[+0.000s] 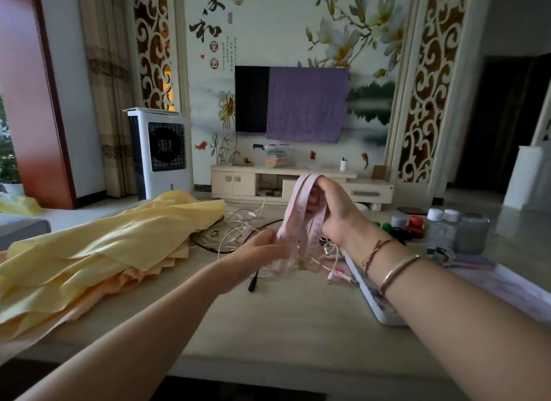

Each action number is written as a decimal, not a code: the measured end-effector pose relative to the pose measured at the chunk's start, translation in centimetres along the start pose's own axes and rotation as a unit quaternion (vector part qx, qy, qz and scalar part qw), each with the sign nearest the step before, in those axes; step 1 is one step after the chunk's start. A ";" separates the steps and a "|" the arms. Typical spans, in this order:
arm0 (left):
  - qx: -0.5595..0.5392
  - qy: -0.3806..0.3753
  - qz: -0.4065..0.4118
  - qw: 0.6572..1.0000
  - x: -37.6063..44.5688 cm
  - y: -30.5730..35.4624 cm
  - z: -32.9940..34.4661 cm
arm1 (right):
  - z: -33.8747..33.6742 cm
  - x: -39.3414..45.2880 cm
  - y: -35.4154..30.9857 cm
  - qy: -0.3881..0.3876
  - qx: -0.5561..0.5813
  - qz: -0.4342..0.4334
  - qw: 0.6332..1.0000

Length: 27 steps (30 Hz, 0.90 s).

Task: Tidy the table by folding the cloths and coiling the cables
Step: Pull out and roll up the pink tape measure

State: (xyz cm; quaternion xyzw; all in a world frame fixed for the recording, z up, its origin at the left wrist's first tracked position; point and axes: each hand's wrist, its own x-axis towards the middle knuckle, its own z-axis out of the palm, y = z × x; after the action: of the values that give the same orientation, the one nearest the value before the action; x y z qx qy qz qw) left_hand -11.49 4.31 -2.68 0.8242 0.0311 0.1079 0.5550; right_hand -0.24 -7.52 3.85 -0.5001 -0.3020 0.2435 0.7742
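A: Head view. Right hand (331, 209) raised over table (268, 317), fingers curled round top of looped pink tape measure (301, 221). Left hand (262, 248) lower, pinching tape's hanging end, bit blurred.
B: Step?
A: Prob. winding the tape into loops, treated like a cable. Early in task: yellow cloths (98, 251) heaped unfolded at left, white cables (238, 230) tangled behind the hands, black plug (252, 284) lying near.
B: Next?
A: Likely feeding the loose end up into the right-hand loops w/o slipping, then setting the coil down.
B: Writing?
A: Red numerals on tape, approx. "37", rest unclear. Large black calligraphy on wall (208, 16), red seals below; not readable here. Bottles (441, 230) at right, labels too small.
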 end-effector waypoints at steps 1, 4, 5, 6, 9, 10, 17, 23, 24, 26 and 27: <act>0.020 -0.002 0.013 1.000 0.0 0.3 -0.2 | 0.1 0.0 0.1 -0.010 -0.025 0.009 1.000; 0.005 0.005 0.042 0.999 0.3 1.8 -0.3 | 0.6 -0.1 0.7 -0.003 -0.103 0.020 0.994; -0.001 0.020 0.045 0.999 0.5 2.3 -0.2 | 0.8 -0.2 0.8 0.003 -0.123 0.016 0.992; 0.000 0.042 0.045 0.998 0.7 2.6 0.0 | 1.0 -0.3 0.9 0.006 -0.146 0.009 0.989; 0.026 0.120 0.040 0.992 1.1 2.7 0.8 | 1.5 -0.6 0.7 -0.002 -0.204 -0.009 0.979; 0.023 0.137 0.045 0.989 1.1 2.7 1.0 | 1.6 -0.7 0.6 -0.006 -0.216 -0.012 0.976; 0.079 0.151 0.039 0.985 0.5 2.1 1.4 | 1.3 -0.8 -0.4 0.038 -0.257 -0.026 0.965; 0.076 0.114 0.021 0.990 0.4 2.1 1.3 | 2.0 -0.5 -0.6 0.075 -0.159 -0.023 0.984; 0.071 0.101 0.018 0.992 0.4 2.1 1.3 | 2.1 -0.5 -0.5 0.080 -0.151 -0.026 0.985; 0.066 0.067 0.017 0.995 0.3 2.1 1.4 | 2.5 -0.2 -0.3 0.091 -0.129 -0.032 0.987; 0.058 0.046 0.021 0.997 0.2 2.0 1.4 | 2.6 -0.2 -0.2 0.094 -0.115 -0.033 0.988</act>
State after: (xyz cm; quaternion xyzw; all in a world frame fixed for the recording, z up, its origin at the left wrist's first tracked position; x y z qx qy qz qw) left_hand -11.11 2.30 -1.27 0.8494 0.0457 0.1558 0.5022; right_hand -2.21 -6.07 4.86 -0.5962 -0.2704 0.1332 0.7441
